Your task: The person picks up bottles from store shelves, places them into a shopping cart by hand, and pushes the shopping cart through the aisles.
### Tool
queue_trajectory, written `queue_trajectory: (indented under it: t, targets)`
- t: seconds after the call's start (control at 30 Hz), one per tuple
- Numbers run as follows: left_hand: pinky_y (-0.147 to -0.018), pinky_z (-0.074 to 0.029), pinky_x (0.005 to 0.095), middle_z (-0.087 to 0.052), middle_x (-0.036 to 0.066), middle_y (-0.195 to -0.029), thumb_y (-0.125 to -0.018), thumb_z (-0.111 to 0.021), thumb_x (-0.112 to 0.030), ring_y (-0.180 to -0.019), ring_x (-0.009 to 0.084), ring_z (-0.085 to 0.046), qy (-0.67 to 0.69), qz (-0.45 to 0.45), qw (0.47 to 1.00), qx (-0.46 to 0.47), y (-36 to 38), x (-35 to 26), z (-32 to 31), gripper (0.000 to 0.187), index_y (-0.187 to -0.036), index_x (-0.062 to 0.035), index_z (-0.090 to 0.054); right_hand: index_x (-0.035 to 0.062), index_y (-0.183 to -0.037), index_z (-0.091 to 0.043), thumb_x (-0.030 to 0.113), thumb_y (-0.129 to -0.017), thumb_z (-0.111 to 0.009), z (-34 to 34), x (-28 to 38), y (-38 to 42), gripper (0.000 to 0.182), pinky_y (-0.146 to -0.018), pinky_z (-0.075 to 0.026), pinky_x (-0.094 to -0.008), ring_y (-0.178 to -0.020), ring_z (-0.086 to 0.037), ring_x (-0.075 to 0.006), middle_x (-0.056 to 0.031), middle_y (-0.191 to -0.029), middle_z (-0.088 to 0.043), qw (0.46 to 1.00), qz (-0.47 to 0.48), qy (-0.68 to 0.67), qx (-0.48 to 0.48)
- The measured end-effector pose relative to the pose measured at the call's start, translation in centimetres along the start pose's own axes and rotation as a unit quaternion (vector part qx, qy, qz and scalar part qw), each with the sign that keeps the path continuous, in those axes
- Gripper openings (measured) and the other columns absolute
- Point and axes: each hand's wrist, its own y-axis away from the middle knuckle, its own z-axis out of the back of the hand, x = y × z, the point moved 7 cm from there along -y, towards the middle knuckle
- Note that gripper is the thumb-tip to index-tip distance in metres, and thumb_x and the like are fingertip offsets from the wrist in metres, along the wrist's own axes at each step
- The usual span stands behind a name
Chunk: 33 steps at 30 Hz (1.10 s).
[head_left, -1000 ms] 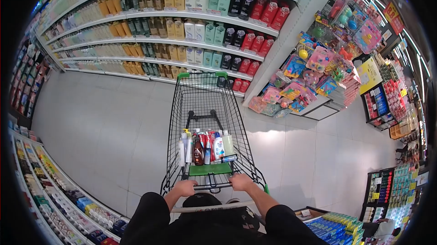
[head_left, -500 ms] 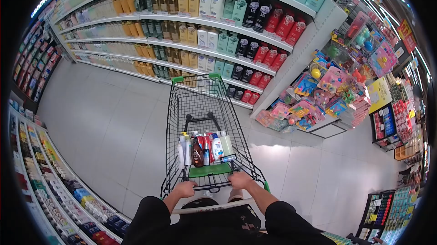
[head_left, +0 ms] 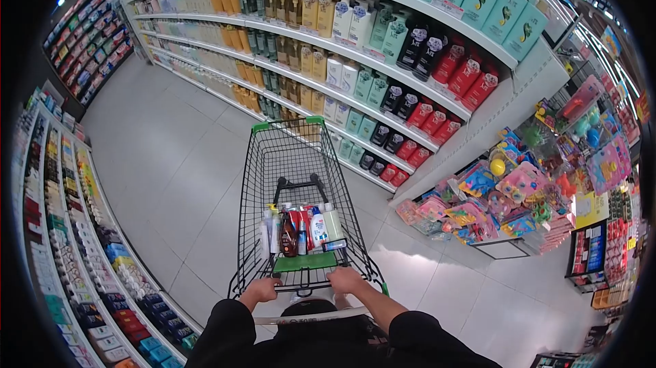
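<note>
Both of my hands grip a black wire shopping cart [head_left: 287, 144] at its near end. My left hand [head_left: 262, 291] is closed around the frame on the left, and my right hand [head_left: 346, 280] is closed further right. Between them, just ahead, lies a green plastic flap [head_left: 304, 261]. Beyond it several toiletries stand in the basket: a dark brown bottle [head_left: 290, 239], a white and blue bottle [head_left: 318, 228], a pale green bottle [head_left: 333, 224] and red packs partly hidden behind. A small blue box [head_left: 335, 245] lies at the right.
Long shelves of pump bottles [head_left: 417, 47] run along the front. A rack of colourful packaged toys [head_left: 519, 183] juts out at the shelf end. Low product shelves [head_left: 89, 265] line the left, with grey tiled floor [head_left: 171, 170] between.
The view has swung left, so shelves and toy rack sit further right and lower. The cart has turned a little left with both hands still on it.
</note>
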Motion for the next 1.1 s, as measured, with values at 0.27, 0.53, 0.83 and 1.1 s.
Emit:
queue_trajectory:
  t: [0.27, 0.53, 0.83, 1.1]
  targets:
    - [-0.089, -0.052, 0.0454, -0.070, 0.016, -0.107, -0.073, -0.056, -0.018, -0.103, 0.0348, -0.065, 0.042, 0.044, 0.998, -0.026, -1.4, -2.1, 1.5, 0.050, -0.123, -0.0229, -0.064, 0.0071, -0.095, -0.068, 0.021, -0.079, -0.063, 3.2, -3.8, -1.9, 0.022, -0.074, -0.056, -0.0485, -0.087, -0.069, -0.0364, -0.0180, -0.087, -0.069, 0.999, 0.044, -0.002, 0.009]
    - [-0.089, -0.052, 0.0458, -0.071, 0.014, -0.106, -0.074, -0.055, -0.019, -0.104, 0.0340, -0.065, 0.066, 0.078, 0.994, -0.048, -3.5, -1.7, 2.4, 0.049, -0.122, -0.0234, -0.065, 0.0070, -0.092, -0.068, 0.016, -0.075, -0.061, 7.3, -5.7, -4.8, 0.020, -0.073, -0.055, -0.0490, -0.084, -0.069, -0.0377, -0.0186, -0.085, -0.069, 0.996, 0.088, 0.023, 0.006]
    - [-0.089, -0.052, 0.0462, -0.070, 0.016, -0.107, -0.073, -0.057, -0.019, -0.105, 0.0346, -0.065, 0.115, 0.075, 0.989, -0.060, -4.7, -0.4, 6.5, 0.053, -0.126, -0.0216, -0.064, 0.0047, -0.095, -0.070, 0.012, -0.074, -0.063, 12.7, -5.9, -9.2, 0.024, -0.077, -0.057, -0.0488, -0.087, -0.069, -0.0394, -0.0207, -0.091, -0.070, 0.994, 0.094, 0.041, 0.039]
    - [-0.089, -0.052, 0.0455, -0.070, 0.018, -0.108, -0.074, -0.055, -0.021, -0.104, 0.0365, -0.065, 0.147, 0.082, 0.983, -0.067, -6.4, 2.0, 10.8, 0.053, -0.126, -0.0186, -0.063, 0.0076, -0.089, -0.067, 0.024, -0.082, -0.064, 14.8, -6.9, -15.3, 0.018, -0.069, -0.055, -0.0504, -0.079, -0.068, -0.0372, -0.0177, -0.081, -0.068, 0.986, 0.135, 0.092, 0.047]
